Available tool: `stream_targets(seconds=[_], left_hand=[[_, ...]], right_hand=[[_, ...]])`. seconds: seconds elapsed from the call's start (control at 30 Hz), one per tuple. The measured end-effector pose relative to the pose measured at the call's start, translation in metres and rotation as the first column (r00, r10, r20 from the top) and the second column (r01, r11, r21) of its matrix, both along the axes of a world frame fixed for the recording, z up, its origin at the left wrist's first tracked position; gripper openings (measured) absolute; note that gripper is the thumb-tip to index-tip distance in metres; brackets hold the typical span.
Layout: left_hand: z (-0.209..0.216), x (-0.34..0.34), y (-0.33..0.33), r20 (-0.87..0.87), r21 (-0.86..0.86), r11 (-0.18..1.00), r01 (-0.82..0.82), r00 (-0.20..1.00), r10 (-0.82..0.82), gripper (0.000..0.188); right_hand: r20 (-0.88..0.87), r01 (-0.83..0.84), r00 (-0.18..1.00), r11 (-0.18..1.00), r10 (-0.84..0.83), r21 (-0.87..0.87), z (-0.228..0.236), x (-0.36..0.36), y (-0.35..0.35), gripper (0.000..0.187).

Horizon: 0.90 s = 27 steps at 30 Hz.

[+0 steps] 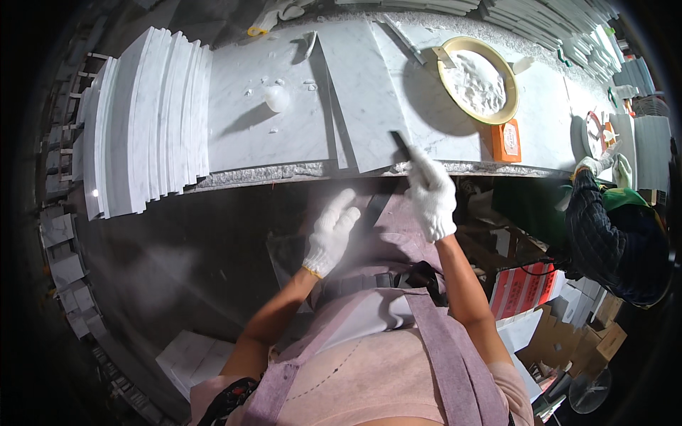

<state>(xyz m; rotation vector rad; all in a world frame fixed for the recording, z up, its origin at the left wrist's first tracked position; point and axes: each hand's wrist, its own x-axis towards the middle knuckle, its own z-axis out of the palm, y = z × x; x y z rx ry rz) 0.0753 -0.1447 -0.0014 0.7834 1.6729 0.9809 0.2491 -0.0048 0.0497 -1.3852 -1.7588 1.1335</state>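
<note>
Both my hands wear white knit gloves. My right hand is closed around a dark, narrow flat tool, whose end sticks up past the fingers at the bench's front edge; its exact kind I cannot make out. In front of my body, just short of the bench, my left hand is held with fingers stretched out and nothing visible in it. A long grey-white stone slab lies on the bench, its near end at the front edge. Beside its left side runs a narrow stone strip.
A yellow-rimmed bowl of white paste or powder stands right of the slab, near an orange box. A whitish lump and crumbs lie left. Upright slabs line the left end. A co-worker works at far right.
</note>
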Motion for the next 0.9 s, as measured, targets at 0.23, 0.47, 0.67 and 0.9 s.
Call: stream_targets(seconds=[0.23,0.47,0.67,0.9], left_hand=[[0.002,0.0,0.006,-0.12,0.003,0.999,0.042,0.992,-0.042,0.052],[-0.001,-0.004,0.003,-0.097,0.039,0.999,0.014,0.995,-0.011,0.051],[-0.005,-0.004,-0.001,-0.144,0.024,0.998,0.058,0.988,-0.054,0.051],[-0.002,-0.004,-0.002,-0.105,0.023,0.999,0.038,0.994,-0.035,0.051]], right_hand=[[0.28,-0.089,0.959,0.98,0.037,0.176,0.009,-0.012,-0.005,0.033],[0.287,-0.061,0.957,0.997,0.044,0.05,0.007,-0.016,-0.005,0.034],[0.246,-0.097,0.966,0.993,0.079,0.061,0.01,-0.021,-0.01,0.033],[0.128,-0.182,0.977,0.981,0.173,0.061,0.032,-0.02,-0.002,0.036]])
